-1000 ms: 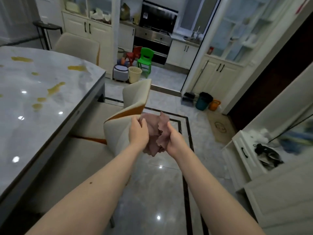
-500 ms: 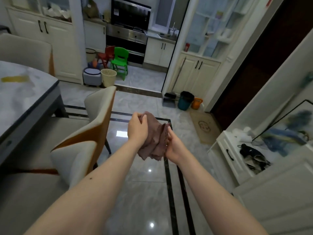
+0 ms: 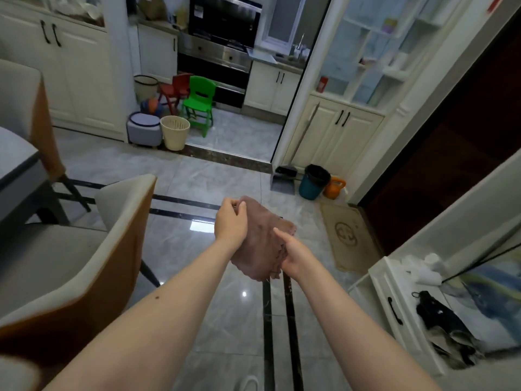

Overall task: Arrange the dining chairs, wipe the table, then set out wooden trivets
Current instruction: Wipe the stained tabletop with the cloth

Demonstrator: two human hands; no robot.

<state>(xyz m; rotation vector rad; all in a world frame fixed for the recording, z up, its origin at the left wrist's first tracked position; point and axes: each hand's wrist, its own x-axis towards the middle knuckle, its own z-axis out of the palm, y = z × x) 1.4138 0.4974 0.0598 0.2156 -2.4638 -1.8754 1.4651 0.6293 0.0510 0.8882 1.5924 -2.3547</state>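
A brown-pink cloth [image 3: 260, 244] hangs crumpled between both hands, out in front of me over the floor. My left hand [image 3: 229, 225] pinches its upper edge with curled fingers. My right hand [image 3: 293, 256] grips its lower right side. A cream dining chair with an orange back [image 3: 84, 263] stands at the left, just left of my left forearm. Only a corner of the marble dining table [image 3: 17, 165] shows at the far left edge, with a second dining chair [image 3: 25, 108] behind it. No trivets are in view.
Glossy grey tiles run ahead to the kitchen doorway. A green child's chair [image 3: 200, 104], a cream bin [image 3: 174, 132] and a grey stool [image 3: 143, 128] stand there. A teal bucket [image 3: 313, 182] sits by the doorpost. A white low cabinet [image 3: 394, 306] lines the right.
My view has swung right, away from the table, which has slid almost out of frame. Both hands keep hold of the cloth and have spread it a little flatter.
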